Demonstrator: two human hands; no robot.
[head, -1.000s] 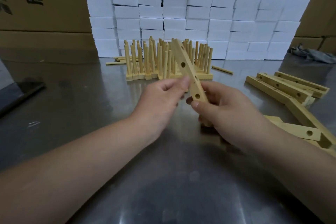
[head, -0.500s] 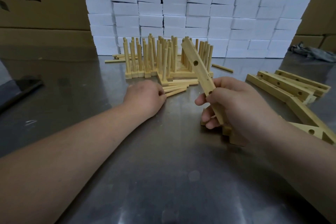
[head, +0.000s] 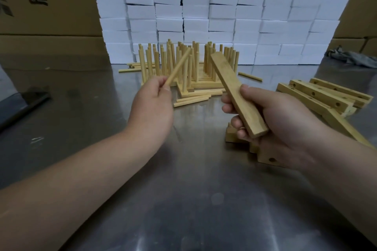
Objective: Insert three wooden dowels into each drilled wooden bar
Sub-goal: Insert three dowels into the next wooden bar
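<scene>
Bar (head: 234,89), dowel (head: 179,67): pale smooth wood; table (head: 183,199): glossy metal.

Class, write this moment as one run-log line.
left hand pinches round pale wooden dowel | right hand grips rectangular wooden bar | dowel not yet inserted

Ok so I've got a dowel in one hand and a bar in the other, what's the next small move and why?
Probably roll the wooden bar in the right hand so a drilled face turns toward the dowel pinched in the left hand. The face showing now has no visible holes, and the dowel is held apart from the bar.
</scene>
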